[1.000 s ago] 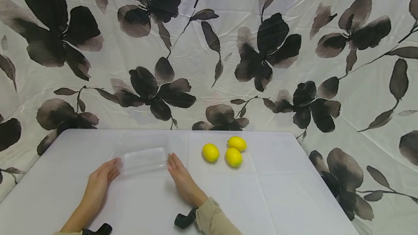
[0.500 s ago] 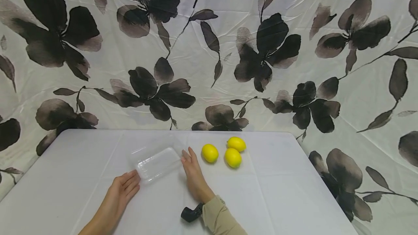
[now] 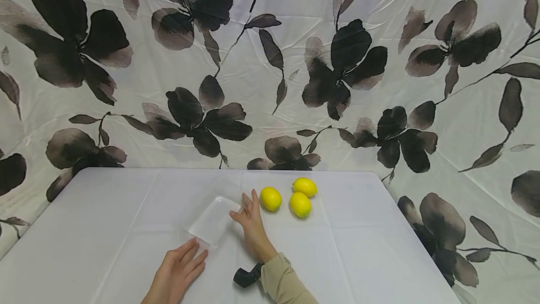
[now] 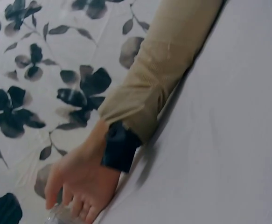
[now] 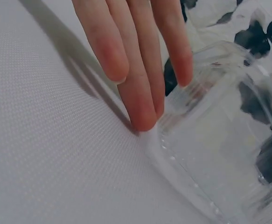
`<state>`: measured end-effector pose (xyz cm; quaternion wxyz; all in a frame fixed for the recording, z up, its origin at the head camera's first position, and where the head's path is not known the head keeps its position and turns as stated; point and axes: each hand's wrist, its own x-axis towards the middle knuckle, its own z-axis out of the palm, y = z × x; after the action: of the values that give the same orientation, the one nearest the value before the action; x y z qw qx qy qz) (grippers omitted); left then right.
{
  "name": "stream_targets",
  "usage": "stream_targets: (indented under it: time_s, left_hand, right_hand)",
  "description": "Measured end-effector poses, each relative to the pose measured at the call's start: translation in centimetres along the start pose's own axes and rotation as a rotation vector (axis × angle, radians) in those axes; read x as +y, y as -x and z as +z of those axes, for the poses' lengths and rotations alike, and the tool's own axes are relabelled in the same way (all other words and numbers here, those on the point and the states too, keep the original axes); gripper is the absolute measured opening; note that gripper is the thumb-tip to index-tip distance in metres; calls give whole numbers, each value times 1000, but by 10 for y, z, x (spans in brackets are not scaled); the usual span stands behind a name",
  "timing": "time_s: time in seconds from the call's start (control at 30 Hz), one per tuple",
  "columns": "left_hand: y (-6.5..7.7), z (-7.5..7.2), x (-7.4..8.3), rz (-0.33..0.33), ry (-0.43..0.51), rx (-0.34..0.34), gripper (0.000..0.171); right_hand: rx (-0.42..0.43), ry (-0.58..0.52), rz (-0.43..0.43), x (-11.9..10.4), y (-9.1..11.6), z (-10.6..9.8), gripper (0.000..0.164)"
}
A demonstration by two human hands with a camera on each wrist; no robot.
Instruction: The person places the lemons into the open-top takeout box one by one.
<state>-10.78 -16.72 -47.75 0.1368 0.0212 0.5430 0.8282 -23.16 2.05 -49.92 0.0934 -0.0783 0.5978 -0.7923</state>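
Observation:
A clear plastic container (image 3: 214, 222) lies slantwise on the white table, its long side running from lower left to upper right. Straight fingers of my left hand (image 3: 181, 266) touch its near end. At its far right end is my right hand (image 3: 253, 229), thumb spread from the fingers. The right wrist view has these fingers (image 5: 142, 109) extended against the wall of the container (image 5: 215, 149); exact contact is hard to tell. In the left wrist view, a sleeved arm's hand (image 4: 82, 179) reaches a sliver of clear plastic. A lemon (image 3: 271, 199) sits just right of my right fingertips.
Two more lemons, a front one (image 3: 300, 204) and a back one (image 3: 305, 186), stand close together farther right. A black wrist mount (image 3: 246, 276) juts from the right sleeve (image 3: 287, 280). Behind the white table (image 3: 371, 247) hangs a floral cloth (image 3: 270, 60).
The container has moved right and turned counterclockwise on the table. My left hand has followed it rightward and nearer; my right hand has shifted right and spread its thumb. The lemons stay put.

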Motion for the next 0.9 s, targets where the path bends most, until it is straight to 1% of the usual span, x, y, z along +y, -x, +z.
stream_targets:
  time_s: [0.2,0.37,0.5,0.6,0.77,0.9]
  left_hand:
    - [-3,13,-10,-39,45,-73,73]
    - [-7,19,-15,-49,74,-115,72]
    - [-9,22,-20,-25,72,-174,71]
    - [-11,25,-22,-9,59,-208,70]
    - [-11,32,-20,-19,53,-205,69]
    - [-11,38,-18,-46,65,-179,70]
  right_hand:
    - [7,21,-25,2,0,-1,91]
    - [0,57,-42,3,1,-1,89]
    - [6,95,-51,4,1,0,89]
    - [-1,89,-61,4,1,0,89]
    - [-8,103,-65,3,2,-1,89]
    - [-5,140,-81,2,2,-2,88]
